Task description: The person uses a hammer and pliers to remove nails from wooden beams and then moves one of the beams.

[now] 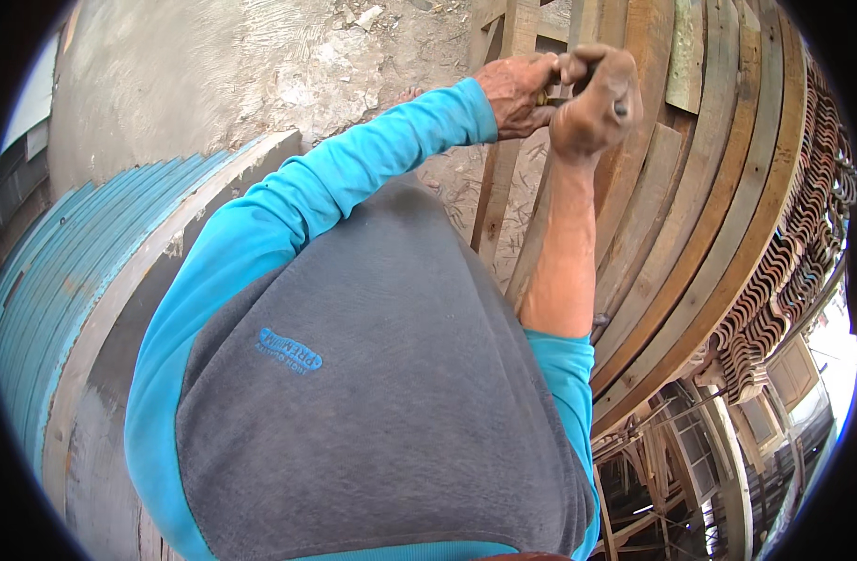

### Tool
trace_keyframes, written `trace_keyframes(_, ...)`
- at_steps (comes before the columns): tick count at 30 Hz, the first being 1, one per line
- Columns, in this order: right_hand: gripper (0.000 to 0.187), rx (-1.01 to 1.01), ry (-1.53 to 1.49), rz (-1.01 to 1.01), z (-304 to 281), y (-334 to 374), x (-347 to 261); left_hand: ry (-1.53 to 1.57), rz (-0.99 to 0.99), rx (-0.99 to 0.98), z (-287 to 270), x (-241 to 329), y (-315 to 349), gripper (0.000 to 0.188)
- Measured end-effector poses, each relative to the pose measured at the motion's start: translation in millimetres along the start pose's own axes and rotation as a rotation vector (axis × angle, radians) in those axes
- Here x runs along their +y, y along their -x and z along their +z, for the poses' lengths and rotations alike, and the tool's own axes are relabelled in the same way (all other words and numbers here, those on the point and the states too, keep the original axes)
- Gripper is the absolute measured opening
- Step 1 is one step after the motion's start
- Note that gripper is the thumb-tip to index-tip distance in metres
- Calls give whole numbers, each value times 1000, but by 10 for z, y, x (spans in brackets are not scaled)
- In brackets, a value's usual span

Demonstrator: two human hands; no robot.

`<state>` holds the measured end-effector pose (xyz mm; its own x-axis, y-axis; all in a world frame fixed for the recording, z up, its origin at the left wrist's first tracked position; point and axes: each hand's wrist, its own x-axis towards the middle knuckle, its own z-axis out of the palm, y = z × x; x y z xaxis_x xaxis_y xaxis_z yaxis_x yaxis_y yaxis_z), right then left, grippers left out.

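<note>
Both hands are close together at the upper middle, over a stack of long wooden planks [690,201]. My left hand [520,92] is closed, its fingertips nearly meeting my right hand; a small yellowish bit shows between its fingers, too little to name. My right hand [597,105] makes a fist, and a small dark round end shows at its outer side. The fingers hide most of what the fist holds. Below the hands stands a narrow upright timber [496,192], part of a wooden frame.
Stacked wavy roof tiles [774,290] lie beyond the planks on the right. Blue corrugated sheets [101,243] lie at left beside a pale-edged ledge [157,248]. Rough concrete ground [213,75] with debris spreads at the upper left. Wooden frames [671,458] lean at the lower right.
</note>
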<state>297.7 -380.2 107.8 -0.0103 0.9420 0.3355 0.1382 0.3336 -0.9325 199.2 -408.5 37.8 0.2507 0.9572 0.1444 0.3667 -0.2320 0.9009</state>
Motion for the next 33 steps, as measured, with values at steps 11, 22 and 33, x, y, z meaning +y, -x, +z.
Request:
trace_keyframes(11, 51, -201, 249, 734, 525, -1224, 961, -26, -461, -15, -213, -403, -600, 73)
trace_keyframes(22, 49, 34, -332, 345, -495, -537, -889, 56, -350, -12, -415, 189, 50, 55)
trace_keyframes(33, 64, 232, -150, 306, -1814, 1760, -1651, 122, -722, -328, 238, 604, 1839, 50)
